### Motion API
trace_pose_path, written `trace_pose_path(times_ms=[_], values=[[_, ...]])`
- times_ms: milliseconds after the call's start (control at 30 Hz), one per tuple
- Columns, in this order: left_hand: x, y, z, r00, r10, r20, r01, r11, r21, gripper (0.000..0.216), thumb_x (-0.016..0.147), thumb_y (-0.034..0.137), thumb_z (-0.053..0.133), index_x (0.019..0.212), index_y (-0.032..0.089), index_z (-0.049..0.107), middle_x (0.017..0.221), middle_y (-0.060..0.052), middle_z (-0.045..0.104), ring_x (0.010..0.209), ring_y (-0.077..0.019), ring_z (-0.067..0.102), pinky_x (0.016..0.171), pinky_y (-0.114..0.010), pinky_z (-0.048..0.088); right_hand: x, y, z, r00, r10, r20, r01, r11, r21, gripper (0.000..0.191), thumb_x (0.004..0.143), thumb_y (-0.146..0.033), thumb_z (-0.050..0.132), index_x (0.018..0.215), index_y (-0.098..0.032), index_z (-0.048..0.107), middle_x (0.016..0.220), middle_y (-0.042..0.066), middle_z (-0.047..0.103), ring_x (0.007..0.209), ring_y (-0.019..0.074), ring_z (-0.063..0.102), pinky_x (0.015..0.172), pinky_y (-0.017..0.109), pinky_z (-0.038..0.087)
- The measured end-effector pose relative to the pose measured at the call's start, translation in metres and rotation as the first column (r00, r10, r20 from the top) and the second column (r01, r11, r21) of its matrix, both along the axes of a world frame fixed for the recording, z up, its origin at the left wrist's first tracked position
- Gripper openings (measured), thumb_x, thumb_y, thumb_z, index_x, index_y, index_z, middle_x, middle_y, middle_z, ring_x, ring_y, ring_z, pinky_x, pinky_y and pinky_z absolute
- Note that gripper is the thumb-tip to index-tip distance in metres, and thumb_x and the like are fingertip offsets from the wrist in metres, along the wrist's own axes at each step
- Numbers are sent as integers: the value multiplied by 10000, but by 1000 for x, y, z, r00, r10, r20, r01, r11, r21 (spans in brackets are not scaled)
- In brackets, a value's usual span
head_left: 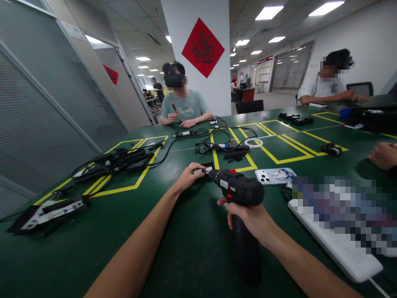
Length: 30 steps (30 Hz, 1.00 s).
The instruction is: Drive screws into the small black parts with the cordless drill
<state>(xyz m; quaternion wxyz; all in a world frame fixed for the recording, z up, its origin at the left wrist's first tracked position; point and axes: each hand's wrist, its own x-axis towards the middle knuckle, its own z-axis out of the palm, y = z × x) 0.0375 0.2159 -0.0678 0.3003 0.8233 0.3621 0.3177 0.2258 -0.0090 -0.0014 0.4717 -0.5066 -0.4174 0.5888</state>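
My right hand (243,215) is wrapped round the grip of a black cordless drill (240,187) with red buttons. The drill points left and away from me. Its bit reaches a small black and silver piece (204,169) on the green table (173,244). My left hand (188,179) pinches the near left side of that piece and steadies it on the tabletop. The fingers and the drill's chuck hide part of the piece, so its exact kind does not show.
Tangled black cables (124,159) lie at left, beside a black and white strip (56,213). More cables and a white ring (253,143) lie beyond my hands. A phone (274,176) and a white power strip (338,244) sit at right. Co-workers (186,103) sit around the table.
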Motion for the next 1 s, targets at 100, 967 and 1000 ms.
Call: trace_pose_path(times_ms=[100,967,1000], values=[[-1,0,-1,1000,-1,-1,1,1000,-10,313,706,358,634,992,241,681,1097,-51,572,1056,-235,528,951,-386,407,0,0,-2,1000,1,19,-1,1000,-14,198,731,-243,553,881,-147,639,570,-6,595,512,122,545,562,259,438],[0,2,-1,1000,-4,13,5,999,-37,262,779,341,558,980,232,686,1083,-47,574,1093,-224,507,1022,-378,338,-1,1,-6,999,-32,-11,32,999,6,246,743,-261,566,952,-159,647,545,-4,585,508,137,544,552,277,440],[0,2,-1,1000,-6,13,7,999,-37,261,780,339,558,979,232,686,1083,-48,575,1093,-223,507,1022,-378,338,-1,1,-7,999,-29,-13,29,1000,10,239,745,-261,565,944,-159,647,536,-6,580,508,138,544,553,278,440]])
